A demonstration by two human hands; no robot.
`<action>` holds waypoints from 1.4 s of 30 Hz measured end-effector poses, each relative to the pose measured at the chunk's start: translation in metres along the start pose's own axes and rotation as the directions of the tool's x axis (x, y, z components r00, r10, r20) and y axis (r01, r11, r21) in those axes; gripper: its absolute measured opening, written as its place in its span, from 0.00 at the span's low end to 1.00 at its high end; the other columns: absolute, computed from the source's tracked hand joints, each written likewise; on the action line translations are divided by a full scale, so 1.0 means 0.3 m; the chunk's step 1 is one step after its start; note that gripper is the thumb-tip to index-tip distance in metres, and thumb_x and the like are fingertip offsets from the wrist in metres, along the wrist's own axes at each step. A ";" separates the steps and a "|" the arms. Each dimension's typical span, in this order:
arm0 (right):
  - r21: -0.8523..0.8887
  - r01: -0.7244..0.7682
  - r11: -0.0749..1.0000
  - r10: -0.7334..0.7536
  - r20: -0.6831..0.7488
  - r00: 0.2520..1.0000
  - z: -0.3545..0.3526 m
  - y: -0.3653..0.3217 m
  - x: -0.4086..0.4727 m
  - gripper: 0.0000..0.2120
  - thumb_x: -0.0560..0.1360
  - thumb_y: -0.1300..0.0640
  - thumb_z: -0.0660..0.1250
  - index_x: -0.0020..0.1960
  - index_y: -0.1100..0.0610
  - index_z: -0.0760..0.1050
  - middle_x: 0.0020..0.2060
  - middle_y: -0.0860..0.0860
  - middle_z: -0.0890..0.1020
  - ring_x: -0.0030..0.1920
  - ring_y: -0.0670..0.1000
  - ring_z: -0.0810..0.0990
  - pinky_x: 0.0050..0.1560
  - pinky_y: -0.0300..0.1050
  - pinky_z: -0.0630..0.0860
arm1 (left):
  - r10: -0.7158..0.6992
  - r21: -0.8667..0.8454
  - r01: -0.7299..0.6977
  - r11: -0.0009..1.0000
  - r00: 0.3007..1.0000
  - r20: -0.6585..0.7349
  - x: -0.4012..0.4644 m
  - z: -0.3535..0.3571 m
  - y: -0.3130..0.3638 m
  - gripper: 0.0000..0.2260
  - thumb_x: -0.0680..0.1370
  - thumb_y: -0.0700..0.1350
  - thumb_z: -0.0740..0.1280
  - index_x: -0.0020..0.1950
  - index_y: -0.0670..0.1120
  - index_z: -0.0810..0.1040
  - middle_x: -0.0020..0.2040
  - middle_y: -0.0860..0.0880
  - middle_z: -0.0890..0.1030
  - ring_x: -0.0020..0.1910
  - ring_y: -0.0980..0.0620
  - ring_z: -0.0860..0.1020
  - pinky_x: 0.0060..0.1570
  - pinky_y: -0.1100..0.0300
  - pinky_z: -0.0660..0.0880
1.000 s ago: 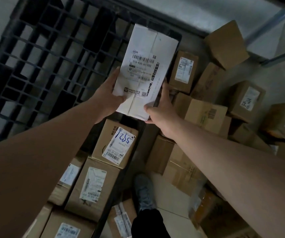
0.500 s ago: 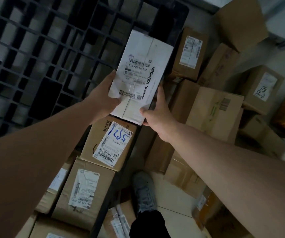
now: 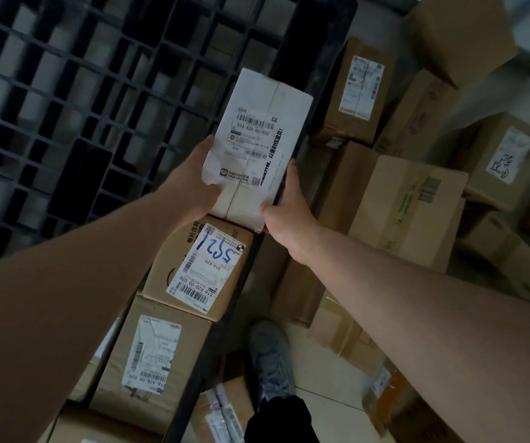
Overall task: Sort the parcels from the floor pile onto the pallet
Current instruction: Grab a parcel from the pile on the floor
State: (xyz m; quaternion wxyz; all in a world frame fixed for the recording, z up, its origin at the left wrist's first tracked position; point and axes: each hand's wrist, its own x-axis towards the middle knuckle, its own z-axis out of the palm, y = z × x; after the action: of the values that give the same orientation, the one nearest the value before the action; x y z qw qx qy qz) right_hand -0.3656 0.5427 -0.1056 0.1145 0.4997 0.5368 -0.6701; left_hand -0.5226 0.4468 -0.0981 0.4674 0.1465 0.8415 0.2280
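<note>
I hold a white parcel [image 3: 257,145] with a barcode label over the right edge of the black grid pallet [image 3: 81,100]. My left hand [image 3: 193,183] grips its left side and my right hand [image 3: 286,209] grips its lower right corner. Just below the parcel, a brown box marked "5521" [image 3: 199,270] sits on the pallet, and another labelled brown box [image 3: 151,356] lies in front of it. To the right of the pallet is the floor pile of cardboard parcels [image 3: 407,206].
Most of the pallet's grid at the left and top is bare. My shoe [image 3: 273,356] stands on the pale floor between the pallet's edge and the pile. A large box [image 3: 458,33] leans at the top right near a metal rail.
The white parcel has come lower and nearer to the "5521" box, with both hands still on it. The view has shifted, so the pallet and pile appear closer.
</note>
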 end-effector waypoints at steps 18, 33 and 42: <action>-0.058 0.004 0.998 -0.009 -0.086 0.996 0.038 0.061 0.066 0.51 0.80 0.71 0.65 0.83 0.32 0.40 0.76 0.44 0.69 0.45 0.30 0.68 0.36 0.27 0.71 | -0.028 0.121 0.038 0.992 0.997 -0.078 0.043 0.022 -0.049 0.41 0.80 0.37 0.68 0.81 0.67 0.51 0.69 0.47 0.76 0.43 0.52 0.79 0.30 0.62 0.73; -0.313 -0.036 0.949 -0.031 -0.208 0.978 0.063 -0.042 -0.015 0.47 0.79 0.68 0.67 0.86 0.44 0.44 0.72 0.53 0.73 0.69 0.55 0.76 0.66 0.56 0.80 | 0.176 0.443 -0.079 0.893 0.967 -0.183 -0.001 0.028 -0.021 0.41 0.78 0.41 0.73 0.83 0.60 0.54 0.72 0.49 0.71 0.59 0.46 0.77 0.45 0.51 0.76; -0.464 0.099 0.880 -0.210 -0.194 0.958 0.055 -0.142 -0.420 0.24 0.83 0.57 0.67 0.78 0.51 0.69 0.71 0.52 0.72 0.67 0.49 0.76 0.36 0.24 0.64 | 0.334 0.542 -0.241 0.805 0.939 -0.079 -0.373 -0.117 0.114 0.34 0.81 0.48 0.70 0.82 0.59 0.56 0.80 0.51 0.65 0.73 0.44 0.71 0.64 0.45 0.73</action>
State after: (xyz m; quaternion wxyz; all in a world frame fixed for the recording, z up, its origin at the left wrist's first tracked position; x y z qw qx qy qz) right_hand -0.3444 0.4976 0.0189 0.1075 0.4916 0.7252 -0.4700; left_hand -0.4932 0.4158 0.0163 0.2957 0.3744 0.8761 0.0700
